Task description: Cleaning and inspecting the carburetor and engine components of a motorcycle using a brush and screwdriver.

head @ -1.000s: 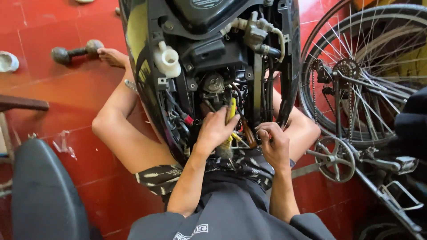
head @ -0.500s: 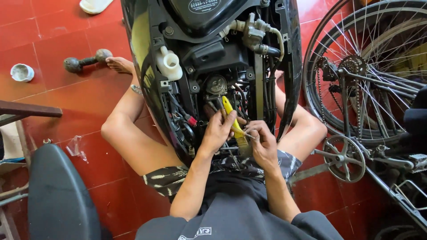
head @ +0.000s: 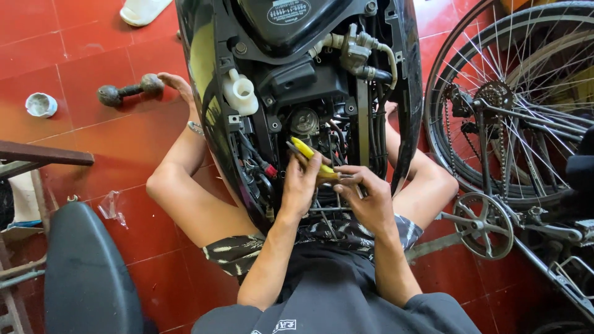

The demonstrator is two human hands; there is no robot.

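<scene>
Here the left hand (head: 301, 180) is closed around a yellow-handled tool (head: 312, 159), which slants up and to the left, its dark tip reaching into the wiring just below a round grey part (head: 304, 120). The right hand (head: 366, 199) sits just beside it, fingers curled and pinched at the tool's lower end; whether it truly grips the handle or only a wire there, I cannot tell. Both hands work inside the opened body of a black scooter (head: 297, 93), whose shell stands between the person's bare knees. Within that open cavity lie bundled cables, a red connector (head: 270, 169), a white plastic cap (head: 240, 93) on the left and a metal fitting with hoses near the top. A small dumbbell (head: 129, 90) lies on the red tile floor (head: 74, 55), a foot touching it, with a white cup (head: 41, 104) well apart. A bicycle wheel (head: 513, 105) stands to the right. Compared with half a second ago, the tool sits in much the same slant and the hands have barely shifted.
</scene>
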